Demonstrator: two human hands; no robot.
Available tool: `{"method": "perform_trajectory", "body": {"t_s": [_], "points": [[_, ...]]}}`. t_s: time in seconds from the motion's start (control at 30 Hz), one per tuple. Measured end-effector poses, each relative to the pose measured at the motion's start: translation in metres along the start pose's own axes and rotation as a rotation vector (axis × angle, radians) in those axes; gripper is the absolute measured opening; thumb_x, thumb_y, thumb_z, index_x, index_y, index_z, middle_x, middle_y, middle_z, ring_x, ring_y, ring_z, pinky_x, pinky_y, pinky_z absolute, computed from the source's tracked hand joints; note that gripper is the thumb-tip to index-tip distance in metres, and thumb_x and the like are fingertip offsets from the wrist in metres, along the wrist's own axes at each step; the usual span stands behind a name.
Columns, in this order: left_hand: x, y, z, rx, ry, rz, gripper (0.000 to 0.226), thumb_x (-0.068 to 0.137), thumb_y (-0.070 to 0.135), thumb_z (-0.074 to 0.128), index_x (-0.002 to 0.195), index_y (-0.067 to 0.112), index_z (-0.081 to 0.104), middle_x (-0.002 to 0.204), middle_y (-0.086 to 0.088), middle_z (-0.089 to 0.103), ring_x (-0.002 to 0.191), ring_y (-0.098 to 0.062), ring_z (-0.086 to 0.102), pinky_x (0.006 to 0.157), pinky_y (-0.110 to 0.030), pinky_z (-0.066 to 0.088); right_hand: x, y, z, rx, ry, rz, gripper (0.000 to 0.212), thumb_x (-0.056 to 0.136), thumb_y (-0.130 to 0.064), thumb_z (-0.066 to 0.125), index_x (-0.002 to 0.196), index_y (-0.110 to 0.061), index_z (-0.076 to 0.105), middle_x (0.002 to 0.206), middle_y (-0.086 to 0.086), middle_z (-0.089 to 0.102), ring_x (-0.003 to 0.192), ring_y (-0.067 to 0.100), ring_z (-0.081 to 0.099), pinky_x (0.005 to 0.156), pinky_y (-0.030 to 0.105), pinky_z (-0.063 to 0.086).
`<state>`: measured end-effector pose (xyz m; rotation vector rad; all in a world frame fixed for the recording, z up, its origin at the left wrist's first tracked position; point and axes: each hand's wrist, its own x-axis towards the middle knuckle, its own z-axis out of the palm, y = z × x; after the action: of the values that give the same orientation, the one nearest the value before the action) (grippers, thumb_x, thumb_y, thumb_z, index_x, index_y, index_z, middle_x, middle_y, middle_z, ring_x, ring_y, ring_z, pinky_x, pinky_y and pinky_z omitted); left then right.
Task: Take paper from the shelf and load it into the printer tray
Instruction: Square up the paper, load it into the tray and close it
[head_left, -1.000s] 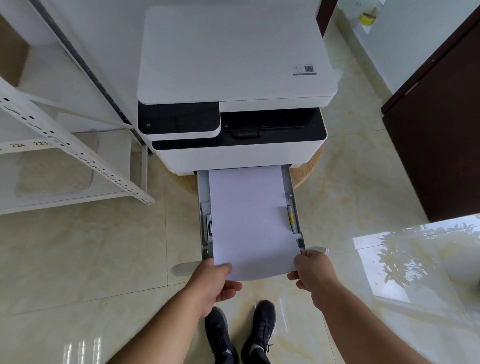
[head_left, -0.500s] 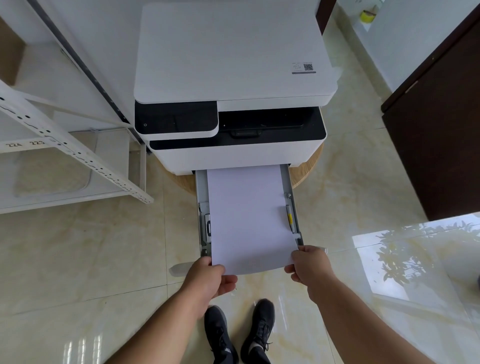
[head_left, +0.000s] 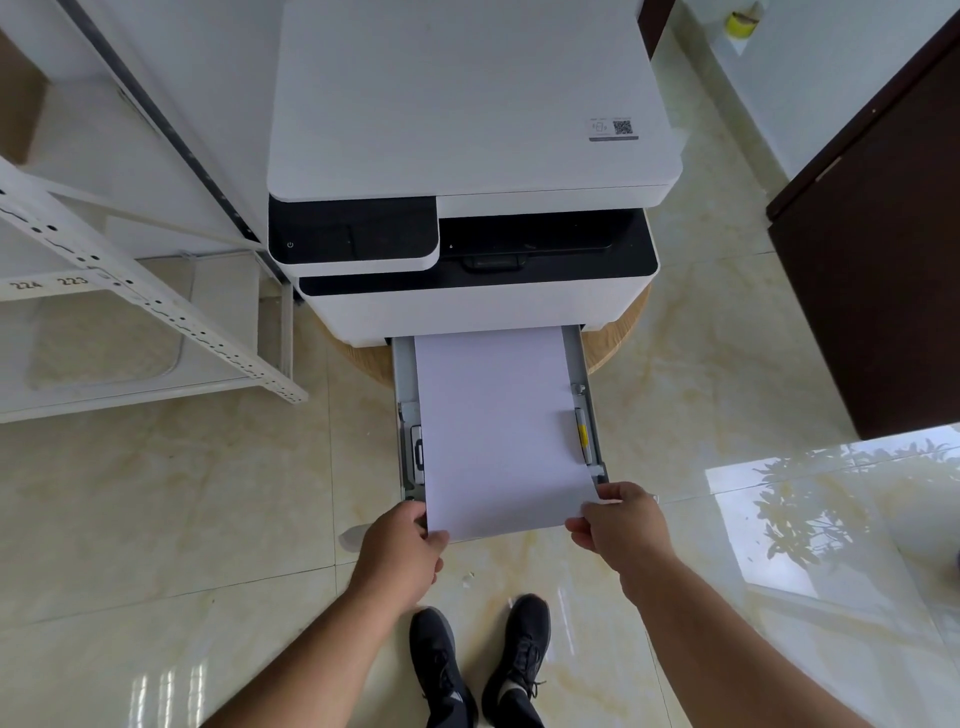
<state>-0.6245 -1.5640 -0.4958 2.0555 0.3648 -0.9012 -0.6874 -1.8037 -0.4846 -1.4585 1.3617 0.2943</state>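
Note:
A white and black printer (head_left: 467, 156) stands on a round wooden stand, its grey paper tray (head_left: 575, 364) pulled out toward me. A white stack of paper (head_left: 498, 431) lies in the tray, its far end under the printer body and its near edge sticking out past the tray front. My left hand (head_left: 402, 556) grips the near left corner of the paper. My right hand (head_left: 621, 530) pinches the near right corner. A white metal shelf (head_left: 156, 306) stands to the left of the printer.
The floor (head_left: 182, 519) is glossy beige tile. A dark brown cabinet (head_left: 878, 286) stands at the right. My black shoes (head_left: 478, 670) are directly below the tray front. A yellow roll (head_left: 737, 23) sits on a ledge at top right.
Both hands have pushed the paper stack farther into the tray toward the printer; less of the sheet overhangs the tray front.

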Motion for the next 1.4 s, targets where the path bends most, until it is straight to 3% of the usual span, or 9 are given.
{"method": "perform_trajectory", "body": {"t_s": [0.23, 0.5, 0.6, 0.73, 0.97, 1.17, 1.3, 1.4], "points": [[0.012, 0.003, -0.002, 0.087, 0.023, 0.04, 0.012, 0.096, 0.009, 0.066, 0.104, 0.018, 0.069, 0.082, -0.003, 0.071, 0.06, -0.02, 0.067, 0.065, -0.037, 0.059, 0.005, -0.001, -0.002, -0.19, -0.017, -0.118, 0.026, 0.092, -0.002, 0.061, 0.113, -0.013, 0.071, 0.086, 0.005, 0.076, 0.077, 0.027, 0.072, 0.08, 0.046, 0.064], [0.022, 0.004, -0.002, 0.147, 0.045, 0.065, 0.01, 0.093, 0.011, 0.068, 0.096, 0.021, 0.07, 0.072, -0.004, 0.071, 0.06, -0.023, 0.067, 0.064, -0.042, 0.06, 0.007, -0.006, -0.005, -0.379, -0.06, -0.268, 0.018, 0.09, -0.005, 0.068, 0.102, -0.018, 0.073, 0.081, -0.009, 0.073, 0.068, 0.012, 0.065, 0.055, 0.023, 0.049], [0.022, 0.006, -0.002, 0.157, 0.05, 0.072, 0.01, 0.094, 0.012, 0.068, 0.098, 0.021, 0.07, 0.07, -0.002, 0.07, 0.061, -0.022, 0.068, 0.059, -0.034, 0.053, 0.009, -0.007, -0.005, -0.429, -0.054, -0.305, 0.02, 0.09, -0.006, 0.068, 0.102, -0.021, 0.073, 0.078, -0.012, 0.072, 0.065, 0.01, 0.064, 0.053, 0.021, 0.048], [0.023, 0.01, -0.001, 0.182, 0.057, 0.083, 0.01, 0.095, 0.013, 0.068, 0.103, 0.019, 0.071, 0.076, 0.001, 0.071, 0.068, -0.024, 0.072, 0.06, -0.03, 0.051, 0.012, -0.009, -0.004, -0.485, -0.054, -0.343, 0.024, 0.089, -0.008, 0.067, 0.105, -0.024, 0.075, 0.079, -0.011, 0.074, 0.068, 0.011, 0.066, 0.055, 0.023, 0.051], [0.027, 0.007, 0.003, 0.132, 0.156, 0.06, 0.008, 0.093, 0.016, 0.073, 0.095, 0.015, 0.066, 0.084, -0.002, 0.073, 0.067, -0.025, 0.075, 0.069, -0.047, 0.063, 0.018, -0.01, -0.001, -0.526, -0.017, -0.359, 0.023, 0.09, -0.013, 0.067, 0.109, -0.023, 0.074, 0.091, -0.004, 0.079, 0.086, 0.021, 0.072, 0.075, 0.038, 0.063], [0.026, 0.006, 0.007, 0.153, 0.211, 0.077, 0.017, 0.092, 0.018, 0.073, 0.095, 0.014, 0.057, 0.082, 0.001, 0.07, 0.065, -0.023, 0.075, 0.069, -0.045, 0.063, 0.02, -0.005, 0.002, -0.521, 0.021, -0.369, 0.022, 0.09, -0.017, 0.069, 0.112, -0.021, 0.07, 0.088, -0.006, 0.077, 0.084, 0.018, 0.071, 0.074, 0.037, 0.062], [0.026, 0.006, 0.008, 0.298, 0.23, 0.145, 0.019, 0.095, 0.022, 0.071, 0.096, 0.013, 0.055, 0.086, 0.0, 0.066, 0.073, -0.023, 0.065, 0.062, -0.032, 0.049, 0.021, -0.004, 0.004, -0.568, 0.055, -0.395, 0.027, 0.09, -0.021, 0.068, 0.117, -0.021, 0.065, 0.091, -0.005, 0.072, 0.086, 0.02, 0.067, 0.073, 0.034, 0.057], [0.025, 0.005, 0.007, 0.376, 0.244, 0.191, 0.021, 0.096, 0.023, 0.07, 0.091, 0.015, 0.051, 0.081, 0.001, 0.06, 0.062, -0.009, 0.052, 0.052, -0.026, 0.034, 0.02, -0.002, 0.004, -0.638, 0.088, -0.427, 0.022, 0.089, -0.026, 0.066, 0.111, -0.022, 0.062, 0.093, -0.002, 0.068, 0.085, 0.023, 0.065, 0.074, 0.037, 0.058]]}}
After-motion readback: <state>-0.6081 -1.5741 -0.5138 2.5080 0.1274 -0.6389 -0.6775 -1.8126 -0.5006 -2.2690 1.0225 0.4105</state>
